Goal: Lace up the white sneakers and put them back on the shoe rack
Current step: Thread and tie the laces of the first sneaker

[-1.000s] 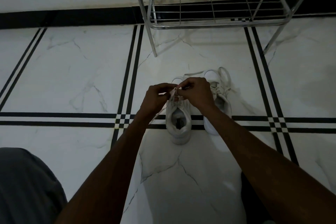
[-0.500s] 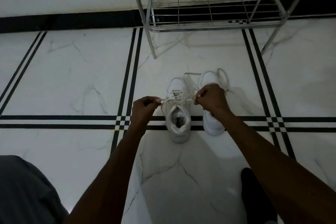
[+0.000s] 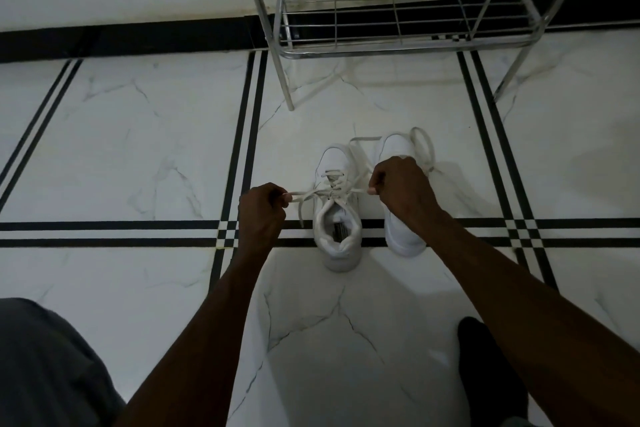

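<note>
Two white sneakers stand side by side on the floor, toes pointing away from me. The left sneaker [image 3: 337, 218] has its lace [image 3: 304, 197] stretched sideways across the tongue. My left hand [image 3: 261, 215] pinches the lace's left part, and my right hand [image 3: 401, 189] pinches the right part, both pulled apart level with the top eyelets. The right sneaker [image 3: 403, 236] is partly hidden under my right hand; its loose lace [image 3: 424, 149] loops beside the toe. The metal shoe rack [image 3: 398, 45] stands just beyond the shoes.
The white marble floor [image 3: 138, 149] carries black stripe lines. A black skirting band runs along the wall behind the rack. My grey-clad knee [image 3: 45, 367] fills the bottom left, and a dark foot [image 3: 485, 367] sits at the bottom right.
My hands were together over the left sneaker's tongue; they have since drawn apart sideways, pulling the lace taut. The view has tilted slightly downward.
</note>
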Available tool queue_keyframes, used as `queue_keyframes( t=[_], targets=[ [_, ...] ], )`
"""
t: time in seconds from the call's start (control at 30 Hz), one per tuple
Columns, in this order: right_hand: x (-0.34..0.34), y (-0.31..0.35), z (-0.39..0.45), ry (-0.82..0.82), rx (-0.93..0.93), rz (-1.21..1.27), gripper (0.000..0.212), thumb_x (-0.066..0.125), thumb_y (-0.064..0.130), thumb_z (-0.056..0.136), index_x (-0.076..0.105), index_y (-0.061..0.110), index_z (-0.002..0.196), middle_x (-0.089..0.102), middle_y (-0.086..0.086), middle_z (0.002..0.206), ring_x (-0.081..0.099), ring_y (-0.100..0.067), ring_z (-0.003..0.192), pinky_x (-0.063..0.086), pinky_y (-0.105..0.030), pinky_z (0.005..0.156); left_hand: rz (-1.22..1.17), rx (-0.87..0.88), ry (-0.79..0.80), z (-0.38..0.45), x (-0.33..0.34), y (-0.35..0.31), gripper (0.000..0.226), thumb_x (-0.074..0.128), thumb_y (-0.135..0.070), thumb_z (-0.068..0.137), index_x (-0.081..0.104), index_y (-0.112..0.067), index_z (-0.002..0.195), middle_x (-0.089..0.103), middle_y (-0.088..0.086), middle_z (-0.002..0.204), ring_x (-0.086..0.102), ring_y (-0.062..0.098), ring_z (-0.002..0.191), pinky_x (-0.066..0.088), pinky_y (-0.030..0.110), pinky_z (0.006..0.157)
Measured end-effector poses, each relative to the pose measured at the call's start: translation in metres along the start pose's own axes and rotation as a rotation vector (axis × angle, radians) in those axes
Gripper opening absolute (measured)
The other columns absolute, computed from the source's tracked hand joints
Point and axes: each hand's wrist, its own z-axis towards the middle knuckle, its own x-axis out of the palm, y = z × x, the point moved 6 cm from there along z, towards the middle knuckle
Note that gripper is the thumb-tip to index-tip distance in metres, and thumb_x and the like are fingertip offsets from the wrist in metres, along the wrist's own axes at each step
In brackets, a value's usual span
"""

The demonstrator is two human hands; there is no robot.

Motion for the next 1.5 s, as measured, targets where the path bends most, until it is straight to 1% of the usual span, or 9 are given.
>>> queue_keyframes(
  t=[0.1,0.3,0.57,0.7,0.8,0.9,1.17,1.33,1.5],
  targets=[
    [0.009,-0.004,0.000,0.019,-0.026,-0.064,0.007,0.065,-0.004,0.080,0.070,-0.006,0.076,0.073,-0.021,0.080,0.069,-0.031,0.079,0.056,-0.042,0.076,0.085,0.050,0.012,0.000,-0.001,0.003,0.018,0.061,0.012,0.083,0.071,-0.004,0.083,0.076,0.006,0.081,0.069,0.020,0.071,0.058,0.036,0.067],
    [0.015,-0.012,-0.003,0.002,-0.029,-0.208,0.009,0.059,0.001,0.078,0.065,0.002,0.072,0.069,-0.018,0.075,0.066,-0.033,0.070,0.055,-0.038,0.064,0.180,0.156,0.024,-0.002,0.010,0.001,0.019,0.058,0.017,0.081,0.059,-0.002,0.086,0.070,0.014,0.078,0.061,0.027,0.066,0.048,0.038,0.056],
    [-0.009,0.002,0.004,-0.003,-0.062,0.028,0.006,0.073,-0.004,0.075,0.076,-0.003,0.080,0.076,-0.019,0.082,0.071,-0.028,0.077,0.058,-0.039,0.076,-0.585,-0.212,0.069,-0.002,0.003,0.009,0.009,0.071,-0.008,0.089,0.070,0.000,0.093,0.077,0.014,0.086,0.075,0.026,0.079,0.060,0.030,0.069],
    [0.001,-0.017,0.008,0.122,0.098,0.038,0.010,0.066,-0.001,0.084,0.076,-0.003,0.088,0.074,-0.022,0.092,0.070,-0.030,0.089,0.053,-0.024,0.072,-0.340,-0.166,0.063,0.000,-0.006,0.016,0.005,0.077,-0.008,0.084,0.078,-0.005,0.088,0.076,0.011,0.075,0.072,0.017,0.066,0.057,0.014,0.064],
    [0.015,-0.016,0.003,0.265,0.098,-0.045,0.017,0.058,-0.004,0.086,0.072,-0.008,0.095,0.070,-0.024,0.103,0.063,-0.032,0.101,0.044,-0.035,0.092,-0.092,-0.013,0.090,0.003,-0.008,0.017,0.007,0.072,-0.006,0.088,0.079,-0.008,0.086,0.073,0.002,0.070,0.068,0.010,0.062,0.056,0.015,0.065],
    [0.007,-0.008,-0.003,0.098,0.044,-0.107,0.018,0.052,-0.003,0.083,0.069,-0.006,0.088,0.062,-0.025,0.090,0.055,-0.029,0.081,0.048,-0.029,0.073,0.065,0.060,0.107,0.005,-0.007,0.017,0.014,0.067,-0.003,0.089,0.078,-0.009,0.083,0.073,0.003,0.070,0.065,0.015,0.061,0.057,0.033,0.065],
    [0.002,0.006,-0.011,0.010,0.069,-0.411,0.013,0.055,0.001,0.084,0.067,0.005,0.088,0.062,-0.023,0.096,0.062,-0.039,0.085,0.047,-0.043,0.065,0.154,0.012,0.113,0.002,0.002,0.016,0.017,0.064,0.004,0.088,0.077,-0.006,0.084,0.077,0.010,0.080,0.064,0.016,0.066,0.047,0.022,0.059],
    [0.008,0.010,-0.001,0.071,-0.085,-0.289,0.035,0.066,0.002,0.081,0.067,0.007,0.116,0.065,-0.022,0.116,0.058,-0.038,0.108,0.049,-0.046,0.091,0.033,0.024,0.187,0.003,0.008,-0.001,0.034,0.071,-0.010,0.090,0.068,-0.009,0.124,0.068,0.011,0.126,0.062,0.024,0.116,0.050,0.034,0.096],
    [0.025,0.020,-0.002,0.175,-0.107,0.064,0.034,0.064,0.000,0.083,0.070,0.006,0.116,0.071,-0.017,0.113,0.068,-0.029,0.103,0.054,-0.037,0.090,-0.186,0.056,0.302,-0.004,0.031,-0.034,0.033,0.065,-0.011,0.095,0.066,-0.008,0.128,0.068,0.002,0.124,0.064,0.015,0.107,0.042,-0.005,0.073]
  ],
)
